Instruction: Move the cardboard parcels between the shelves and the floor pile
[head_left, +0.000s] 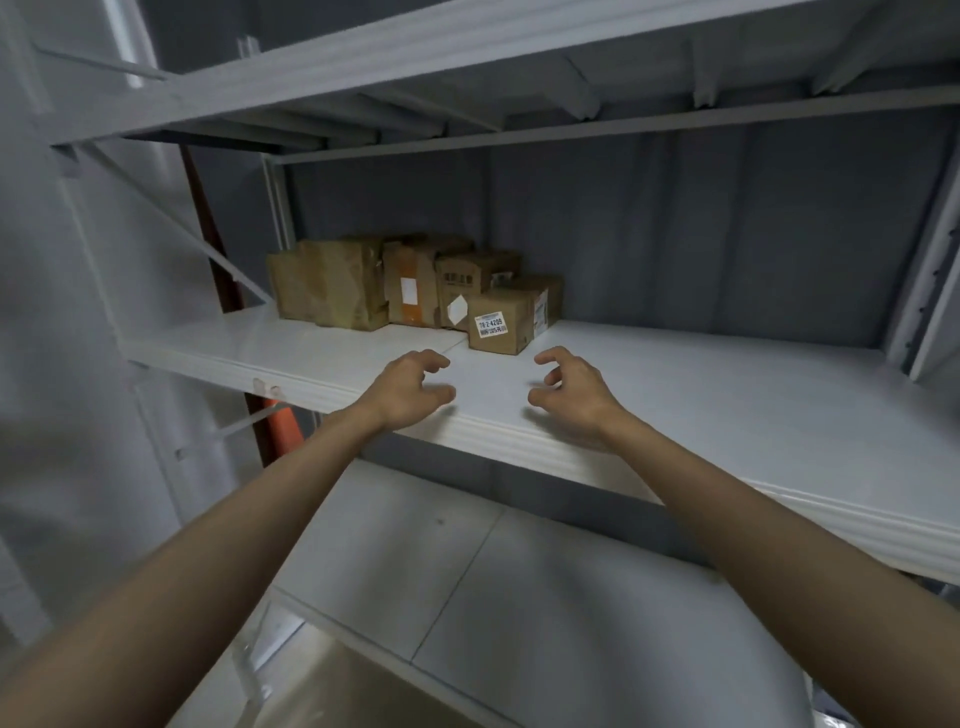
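Your left hand (410, 387) and right hand (569, 389) hover empty, fingers loosely curled, just short of the small front parcel (501, 322) on the middle shelf (701, 395); reach forward and grasp it.

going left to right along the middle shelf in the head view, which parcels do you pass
Crumpled brown parcel → tall parcel with a white and orange label → parcel with a white diamond sticker → small box with the printed number label, nearest the front. Both hands, left hand and right hand, hover empty before it.
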